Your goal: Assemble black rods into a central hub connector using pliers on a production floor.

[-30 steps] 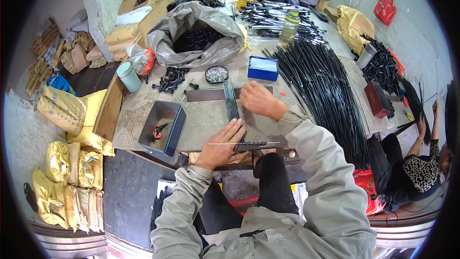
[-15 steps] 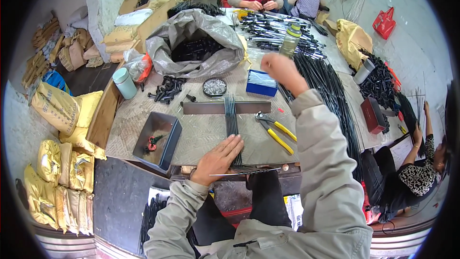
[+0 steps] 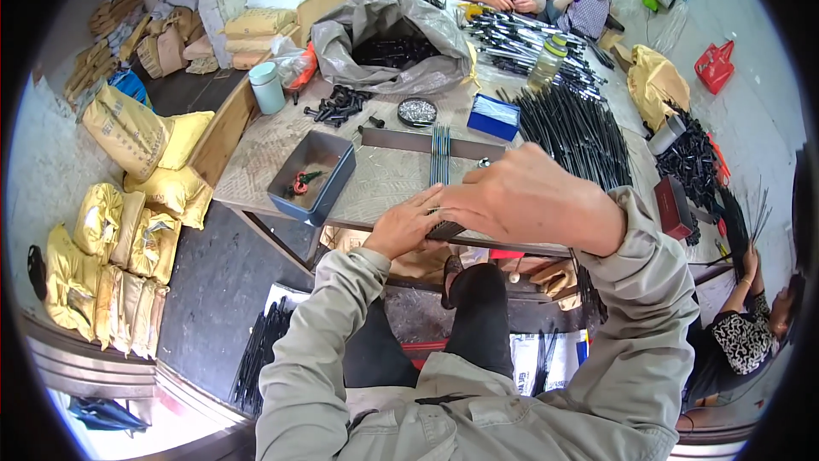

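Note:
A row of thin dark rods point(image 3: 440, 154) lies side by side across a flat metal bar point(image 3: 395, 139), running toward the table's front edge. My left hand point(image 3: 403, 224) is closed over their near part, fingers on top. Close against it is my right hand point(image 3: 520, 197), its fingers curled shut; whatever they may hold is hidden. Behind the right hand only the head of the pliers point(image 3: 484, 162) shows. A blue box of thin pale sticks point(image 3: 495, 115) and a round dish of small shiny pieces point(image 3: 417, 111) stand beyond the bar.
A grey bin point(image 3: 312, 175) with a red-handled tool stands left. Behind are black plastic parts point(image 3: 338, 106), a pale green cup point(image 3: 266, 88) and a large grey sack point(image 3: 392, 39). Black rods point(image 3: 572, 133) are heaped right, near a bottle point(image 3: 548, 62). Other people sit behind and at right.
My right hand has come down from near the bottle to the rods beside my left hand. The left hand has gone from lying flat to closing round the rods. My view has shifted.

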Tool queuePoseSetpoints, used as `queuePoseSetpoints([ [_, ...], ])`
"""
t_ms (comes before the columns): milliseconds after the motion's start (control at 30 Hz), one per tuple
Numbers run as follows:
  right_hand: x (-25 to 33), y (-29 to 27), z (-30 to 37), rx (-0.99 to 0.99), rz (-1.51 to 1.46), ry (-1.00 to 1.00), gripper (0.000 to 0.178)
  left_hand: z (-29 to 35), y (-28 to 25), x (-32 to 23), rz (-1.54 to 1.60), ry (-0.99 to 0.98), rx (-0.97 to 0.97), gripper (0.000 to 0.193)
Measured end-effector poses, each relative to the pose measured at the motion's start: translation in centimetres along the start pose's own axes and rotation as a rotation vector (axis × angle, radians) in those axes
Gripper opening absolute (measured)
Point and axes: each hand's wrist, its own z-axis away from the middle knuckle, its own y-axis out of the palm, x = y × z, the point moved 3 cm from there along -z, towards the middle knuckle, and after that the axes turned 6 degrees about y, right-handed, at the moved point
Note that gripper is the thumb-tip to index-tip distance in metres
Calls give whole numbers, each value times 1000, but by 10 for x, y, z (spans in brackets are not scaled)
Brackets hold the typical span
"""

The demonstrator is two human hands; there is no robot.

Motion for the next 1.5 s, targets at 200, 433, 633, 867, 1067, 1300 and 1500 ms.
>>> queuePoseSetpoints([
  [200,39,-1,39,-164,-62,-32,12,4,2,-5,-131,108,-32,72],
  [433,92,-86,176,-297,-54,-165,34,12,-47,-94,69,77,-403,50],
  [633,96,-59,287,-737,-847,-541,16,43,-111,-129,71,46,-340,27],
  [867,88,152,201,90,-1430,516,64,30,-171,-42,-434,223,139,42],
  [1067,155,405,113,456,-1455,127,39,19,-81,-65,-541,325,573,32],
  [1300,220,499,138,805,-2153,6,30,21,-7,-138,-290,541,697,21],
  [1500,157,312,92,56,-2064,310,22,31,5,-139,-248,562,505,21],
])
